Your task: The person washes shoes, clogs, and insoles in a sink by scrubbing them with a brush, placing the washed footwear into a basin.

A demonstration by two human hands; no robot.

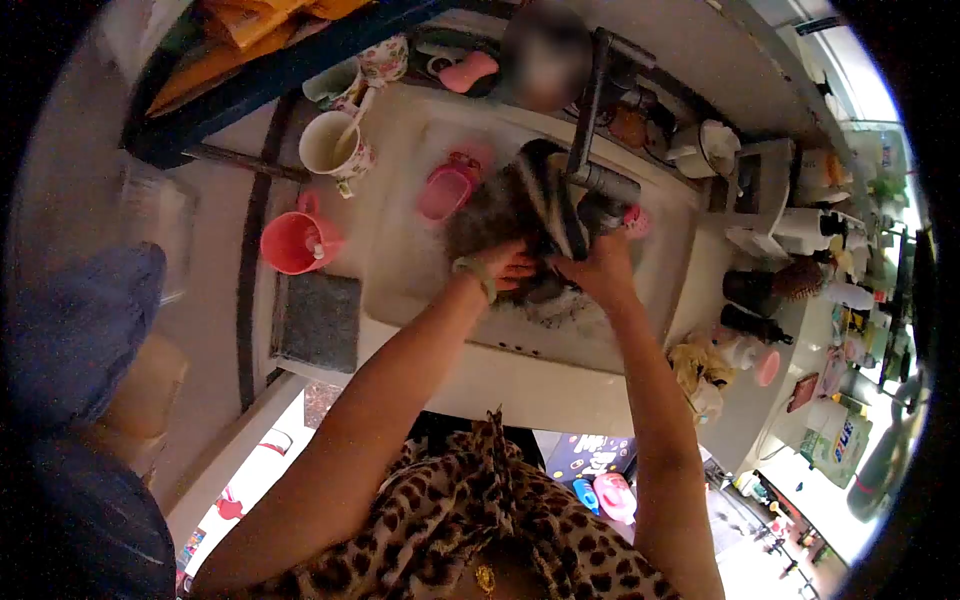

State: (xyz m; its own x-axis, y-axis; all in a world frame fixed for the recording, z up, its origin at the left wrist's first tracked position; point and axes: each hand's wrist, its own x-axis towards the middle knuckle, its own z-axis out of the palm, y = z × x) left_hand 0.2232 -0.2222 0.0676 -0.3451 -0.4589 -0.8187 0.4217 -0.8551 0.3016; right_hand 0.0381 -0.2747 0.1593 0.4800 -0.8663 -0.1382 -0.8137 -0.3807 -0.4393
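A dark wet cloth with pale stripes (550, 195) lies bunched in the white sink (400, 285), partly beneath the faucet (605, 180). My left hand (507, 268), with a pale green bracelet at its wrist, presses into the near left side of the cloth, fingers curled into it. At the cloth's near right side, my right hand (602, 268) is closed on a fold. The folds hide some fingertips. Left of the cloth sits a pink plastic item (447, 192) in the sink. Another small pink piece (636, 220) shows right of the faucet.
A floral mug (335, 148) and a pink cup (300, 243) stand left of the sink, near a grey mat (318, 320). A pink soap bar (468, 72) lies behind. To the right are a beige cloth (700, 375), a hairbrush (798, 280) and several bottles.
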